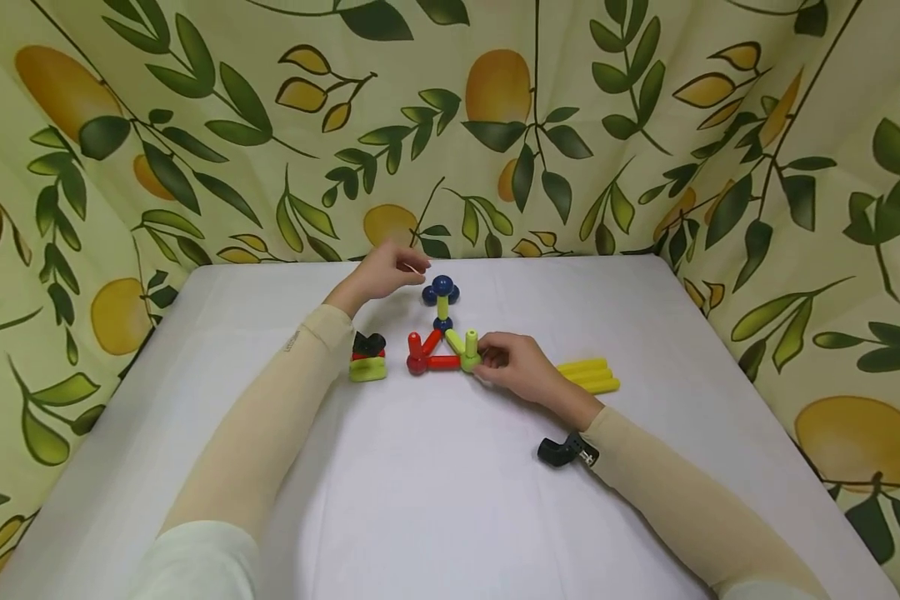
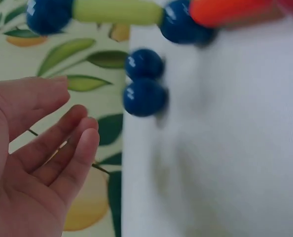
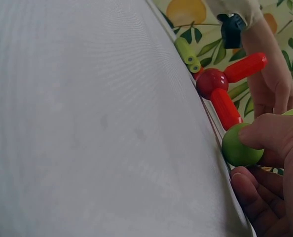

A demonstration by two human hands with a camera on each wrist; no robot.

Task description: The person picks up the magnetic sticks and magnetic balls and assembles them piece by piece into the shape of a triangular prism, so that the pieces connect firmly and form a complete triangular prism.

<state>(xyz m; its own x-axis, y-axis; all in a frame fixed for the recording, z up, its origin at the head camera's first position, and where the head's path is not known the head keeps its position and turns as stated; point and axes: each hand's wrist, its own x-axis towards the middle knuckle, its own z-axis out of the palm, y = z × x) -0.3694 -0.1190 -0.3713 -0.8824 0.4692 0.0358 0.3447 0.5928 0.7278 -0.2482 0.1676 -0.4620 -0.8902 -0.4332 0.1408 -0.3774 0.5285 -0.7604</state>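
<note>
A triangular frame of rods and balls stands on the table, with a red ball (image 1: 417, 364), a green ball (image 3: 239, 150) and a blue ball (image 1: 442, 323) at its corners. Short upright rods rise from the corners; another blue ball (image 1: 442, 285) caps the green rod (image 1: 442, 307) at the rear. My right hand (image 1: 521, 367) pinches the green ball between thumb and fingers. Beside the capped rod, my left hand (image 1: 386, 271) hovers with loosely bent fingers and holds nothing. Two loose blue balls (image 2: 145, 98) lie on the table behind the frame.
Several yellow rods (image 1: 596, 383) lie by my right wrist. Left of the frame is a small group of green rods (image 1: 367, 369), red pieces and a black piece (image 1: 375, 343). A patterned curtain (image 1: 420, 167) borders the table's (image 1: 435, 483) back and sides.
</note>
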